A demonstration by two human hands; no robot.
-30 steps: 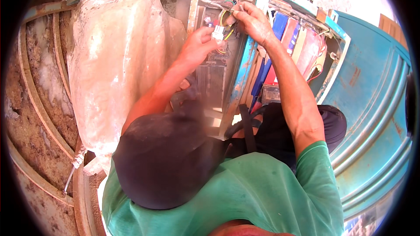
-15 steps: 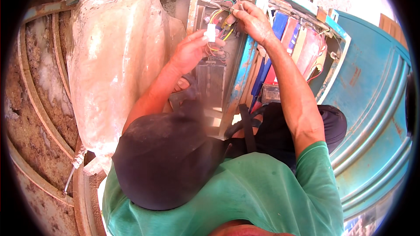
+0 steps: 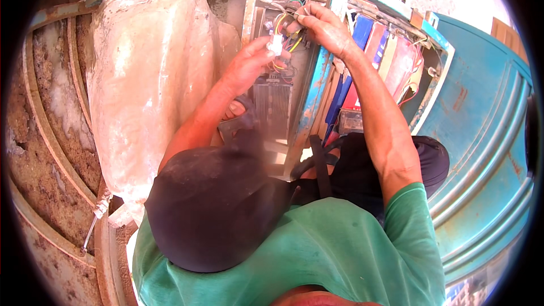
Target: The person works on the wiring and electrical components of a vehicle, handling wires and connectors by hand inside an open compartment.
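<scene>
My left hand point(image 3: 247, 67) holds a white plastic connector point(image 3: 275, 44) between thumb and fingers, with yellow and other coloured wires point(image 3: 279, 21) running from it. Just to the right and a little farther off, my right hand point(image 3: 326, 27) is closed in a pinch at the wire bundle; thin wire seems to be at its fingertips, but the exact piece is too small to make out. More yellow wires point(image 3: 294, 43) hang between the two hands. Below them, inside the frame bay, stands a grey finned metal box point(image 3: 273, 110).
Blue and red slab-like packs point(image 3: 371, 42) with thin red wires sit in the bay to the right. A worn blue frame post point(image 3: 313, 93) divides the bays. A large tan, rough-surfaced bulk point(image 3: 147, 79) fills the left, and a blue-green metal panel point(image 3: 476, 96) stands at the right.
My left hand has shifted slightly right and down with the white connector, which is now turned a little. My right hand has barely moved and keeps its pinch.
</scene>
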